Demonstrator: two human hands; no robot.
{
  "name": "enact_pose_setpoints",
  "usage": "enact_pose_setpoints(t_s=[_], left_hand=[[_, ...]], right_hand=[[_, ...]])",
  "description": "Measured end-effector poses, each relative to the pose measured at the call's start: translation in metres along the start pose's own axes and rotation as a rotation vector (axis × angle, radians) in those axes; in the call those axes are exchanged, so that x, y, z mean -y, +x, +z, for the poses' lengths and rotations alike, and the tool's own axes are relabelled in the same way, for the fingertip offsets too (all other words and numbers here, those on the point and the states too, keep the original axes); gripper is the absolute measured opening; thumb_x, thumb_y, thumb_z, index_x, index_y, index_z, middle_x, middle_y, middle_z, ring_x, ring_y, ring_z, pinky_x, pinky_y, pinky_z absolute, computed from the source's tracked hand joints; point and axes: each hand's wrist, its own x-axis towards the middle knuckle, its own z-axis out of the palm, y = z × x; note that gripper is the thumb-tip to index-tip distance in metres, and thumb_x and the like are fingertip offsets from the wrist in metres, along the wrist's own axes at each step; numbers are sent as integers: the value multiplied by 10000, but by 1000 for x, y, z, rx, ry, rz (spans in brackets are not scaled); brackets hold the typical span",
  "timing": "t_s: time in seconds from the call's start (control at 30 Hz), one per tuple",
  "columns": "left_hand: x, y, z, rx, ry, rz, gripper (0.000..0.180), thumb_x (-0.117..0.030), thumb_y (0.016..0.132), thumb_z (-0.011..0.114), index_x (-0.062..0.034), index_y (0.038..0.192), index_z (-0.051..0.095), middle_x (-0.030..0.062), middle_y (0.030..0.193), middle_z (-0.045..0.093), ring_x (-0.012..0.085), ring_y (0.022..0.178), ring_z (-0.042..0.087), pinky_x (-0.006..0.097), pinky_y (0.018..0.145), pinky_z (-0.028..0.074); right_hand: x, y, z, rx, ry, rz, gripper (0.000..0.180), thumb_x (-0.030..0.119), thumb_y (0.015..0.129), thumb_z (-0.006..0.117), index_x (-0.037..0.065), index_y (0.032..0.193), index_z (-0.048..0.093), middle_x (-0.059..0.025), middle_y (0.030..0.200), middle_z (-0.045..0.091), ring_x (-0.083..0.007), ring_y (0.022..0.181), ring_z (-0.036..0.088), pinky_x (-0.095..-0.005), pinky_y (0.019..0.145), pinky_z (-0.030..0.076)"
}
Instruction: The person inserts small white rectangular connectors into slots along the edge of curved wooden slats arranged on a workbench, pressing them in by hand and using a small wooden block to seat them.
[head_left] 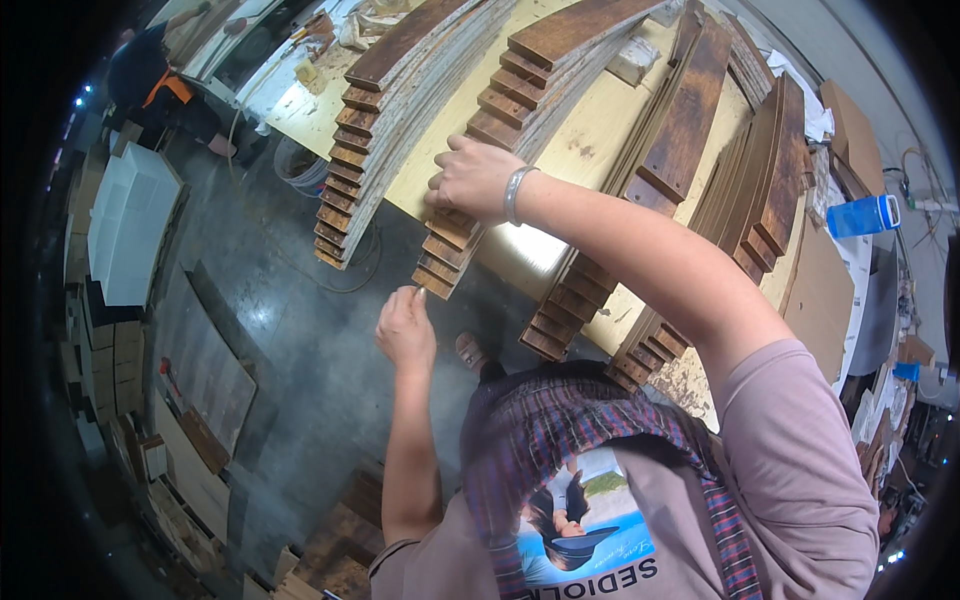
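A fanned stack of dark brown wooden boards (560, 38) lies on the table, with stepped ends hanging past the edge toward me. My right hand (475, 180), wearing a silver bracelet, lies over these stepped ends with its fingers curled; what is under the fingers is hidden. My left hand (408, 325) is closed in a pinch just below the lowest board end (433, 284) of that stack. Anything between its fingertips is too small to make out. To the left lies a similar fanned board stack (385, 60) with pale, rough side edges.
Two more board stacks (690, 130) (780, 180) lie on the yellowish table (415, 185) to the right. A blue plastic jug (862, 216) stands beyond them. Near the table's left side is a bucket (298, 165). Another person (150, 75) works at the far left. Panels (205, 360) lean at left.
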Motion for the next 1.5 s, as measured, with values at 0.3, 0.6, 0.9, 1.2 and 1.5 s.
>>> enact_pose_setpoints(t_s=[0.3,0.6,0.9,1.2,1.5], left_hand=[[8,11,3,-44,-71,-76,153,-168,946,652,-50,848,652,128,765,678,366,708,651,465,643,474],[8,19,9,1,-71,-132,146,-175,956,639,-67,859,655,114,775,704,361,704,667,474,625,486],[16,-1,3,-50,23,105,131,-165,943,665,-67,858,642,125,763,675,364,687,654,473,601,489],[10,-1,5,-54,25,195,108,-137,933,668,-72,853,636,148,759,661,380,682,642,483,584,475],[-3,-17,9,-79,-23,276,97,-136,930,659,-77,856,643,134,736,656,359,664,650,472,590,491]], right_hand=[[0,1,-4,-10,-14,4,219,198,734,741,238,949,736,56,882,716,-160,951,659,-333,871,438],[0,2,-1,-16,-13,-7,203,199,747,730,234,948,722,64,860,697,-163,939,649,-331,853,434],[1,-2,2,-47,-5,1,171,203,730,742,237,897,721,59,857,707,-167,925,661,-333,865,437],[0,0,1,-10,-23,2,212,203,716,760,241,922,725,63,870,712,-161,952,659,-331,859,436],[1,1,2,1,-46,-3,191,206,748,738,244,935,725,66,888,712,-166,963,656,-340,862,438]])
